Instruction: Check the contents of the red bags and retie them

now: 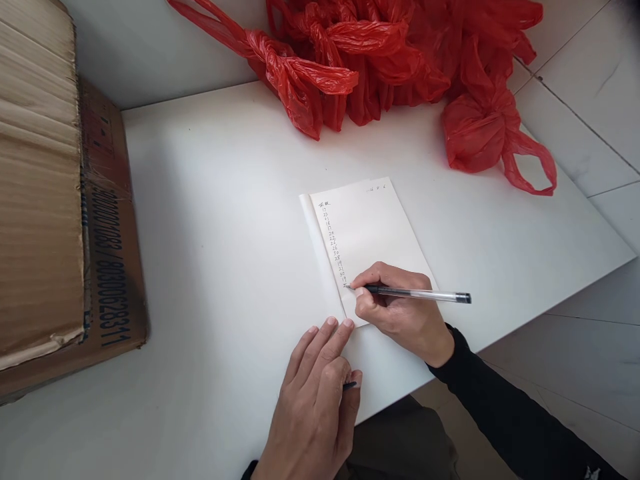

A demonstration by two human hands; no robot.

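Note:
My right hand point(405, 307) is closed round a clear-barrelled pen point(420, 293) with black ends. The pen's tip touches a small white notepad point(370, 233) at the foot of a handwritten column of numbers along the left side of the page. A few more marks stand at the page's top right. Below the pad, my left hand point(320, 393) rests with its fingertips at the pad's lower left corner. Between its thumb and index finger is pinched a small black pen cap point(350, 385), mostly hidden by the fingers.
Several knotted red plastic bags point(340, 60) are heaped along the back of the white table point(225, 233); one red bag point(480, 127) sits nearer the right edge. A cardboard box point(115, 233) with blue printed numbers stands at the left. Tiled floor point(590, 360) shows beyond the table's right edge.

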